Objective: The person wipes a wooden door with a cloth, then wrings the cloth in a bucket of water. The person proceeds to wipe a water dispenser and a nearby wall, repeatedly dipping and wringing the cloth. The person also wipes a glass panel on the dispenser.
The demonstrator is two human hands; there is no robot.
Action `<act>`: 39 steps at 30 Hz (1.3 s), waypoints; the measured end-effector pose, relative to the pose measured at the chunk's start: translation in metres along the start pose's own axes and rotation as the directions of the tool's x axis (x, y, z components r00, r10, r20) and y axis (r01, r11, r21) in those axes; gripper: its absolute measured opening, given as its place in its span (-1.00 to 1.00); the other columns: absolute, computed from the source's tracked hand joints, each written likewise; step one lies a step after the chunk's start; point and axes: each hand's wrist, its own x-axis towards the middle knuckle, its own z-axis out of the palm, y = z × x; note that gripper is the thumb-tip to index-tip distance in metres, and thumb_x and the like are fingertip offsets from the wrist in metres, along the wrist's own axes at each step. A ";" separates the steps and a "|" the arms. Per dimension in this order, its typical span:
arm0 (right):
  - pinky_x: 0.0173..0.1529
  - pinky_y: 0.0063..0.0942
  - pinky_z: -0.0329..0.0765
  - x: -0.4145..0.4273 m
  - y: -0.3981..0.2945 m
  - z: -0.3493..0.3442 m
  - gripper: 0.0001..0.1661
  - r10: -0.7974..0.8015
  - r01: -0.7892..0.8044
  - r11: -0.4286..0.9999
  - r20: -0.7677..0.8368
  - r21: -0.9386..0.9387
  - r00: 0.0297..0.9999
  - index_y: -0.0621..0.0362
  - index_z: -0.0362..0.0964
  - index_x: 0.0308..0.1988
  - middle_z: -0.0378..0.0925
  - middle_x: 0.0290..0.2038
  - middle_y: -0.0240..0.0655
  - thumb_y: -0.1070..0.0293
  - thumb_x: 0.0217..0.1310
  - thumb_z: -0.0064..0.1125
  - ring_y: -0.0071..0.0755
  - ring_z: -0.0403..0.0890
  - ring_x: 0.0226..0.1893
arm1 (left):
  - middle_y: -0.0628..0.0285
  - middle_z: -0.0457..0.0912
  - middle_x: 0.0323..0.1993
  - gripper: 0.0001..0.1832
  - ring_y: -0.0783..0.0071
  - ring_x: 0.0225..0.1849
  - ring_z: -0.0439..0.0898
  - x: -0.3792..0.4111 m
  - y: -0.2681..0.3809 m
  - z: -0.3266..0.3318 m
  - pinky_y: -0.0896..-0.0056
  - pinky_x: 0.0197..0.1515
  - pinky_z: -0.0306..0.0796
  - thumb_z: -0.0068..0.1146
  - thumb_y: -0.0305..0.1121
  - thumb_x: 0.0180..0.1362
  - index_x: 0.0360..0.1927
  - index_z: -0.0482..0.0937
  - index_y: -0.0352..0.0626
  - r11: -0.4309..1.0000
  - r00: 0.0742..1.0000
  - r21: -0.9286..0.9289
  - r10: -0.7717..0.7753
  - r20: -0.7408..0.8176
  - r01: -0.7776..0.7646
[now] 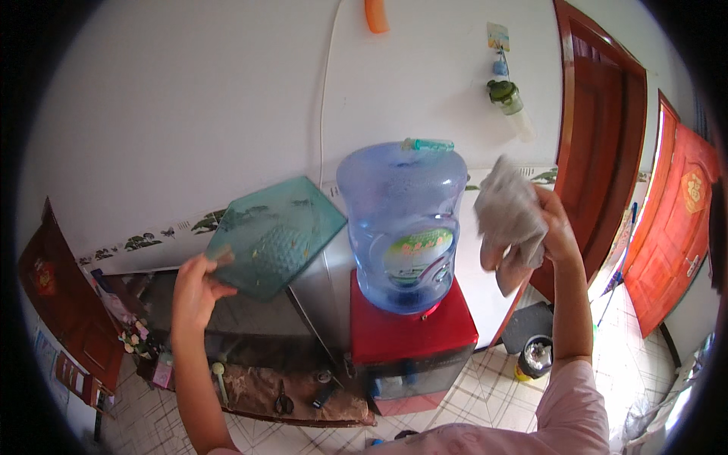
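Observation:
My left hand [196, 293] grips the left corner of a greenish, see-through panel [273, 244], glass or plastic. The panel is tilted in front of the wall, with a patterned patch and small yellowish specks showing on it. Up at the right, my right hand [560, 224] holds a bunched grey cloth [509, 213], slightly blurred. Between my hands a large blue water jug [401, 187] stands inverted on a red-topped water dispenser [412, 333]. A small teal tube-like item [432, 145] lies on top of the jug.
A low table with a brown cover [250, 387] bears scissors [283, 401] and small items. A bin [534, 358] stands on the tiled floor at right. A green bottle [506, 96] hangs on the wall. An orange-red door [677, 227] stands ajar at far right.

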 end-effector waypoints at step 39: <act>0.17 -0.16 0.43 0.196 0.026 0.079 -0.49 0.133 0.243 0.236 0.279 -0.941 0.951 0.14 0.53 0.05 0.56 0.00 -0.14 -0.01 0.29 0.18 -0.09 0.45 0.09 | -0.12 0.40 0.11 -0.50 0.01 -0.06 0.59 -0.082 -0.261 -0.007 -0.09 -0.14 0.70 -0.14 -0.46 0.19 0.19 0.30 -0.52 0.775 0.777 -0.058 -0.625 0.074 0.629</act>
